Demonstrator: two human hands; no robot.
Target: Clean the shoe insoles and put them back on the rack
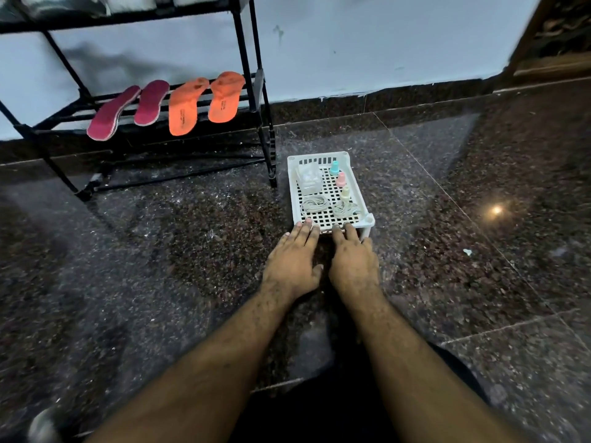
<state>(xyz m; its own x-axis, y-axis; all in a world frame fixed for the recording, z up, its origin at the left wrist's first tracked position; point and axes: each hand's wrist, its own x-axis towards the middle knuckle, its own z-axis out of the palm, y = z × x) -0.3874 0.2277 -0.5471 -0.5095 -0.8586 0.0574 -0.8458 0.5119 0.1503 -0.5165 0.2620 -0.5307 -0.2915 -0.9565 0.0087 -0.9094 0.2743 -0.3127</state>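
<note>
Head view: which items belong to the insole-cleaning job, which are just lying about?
Job: maroon insoles, orange insoles, rack, basket with three bottles, both hands touching its near edge.

Lying about: white scrap on floor, wooden frame.

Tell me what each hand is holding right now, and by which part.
Nothing is gripped. The left hand and right hand lie flat, fingers straight, with fingertips touching the near edge of the white basket on the floor. The insoles sit untouched on the rack.
</note>
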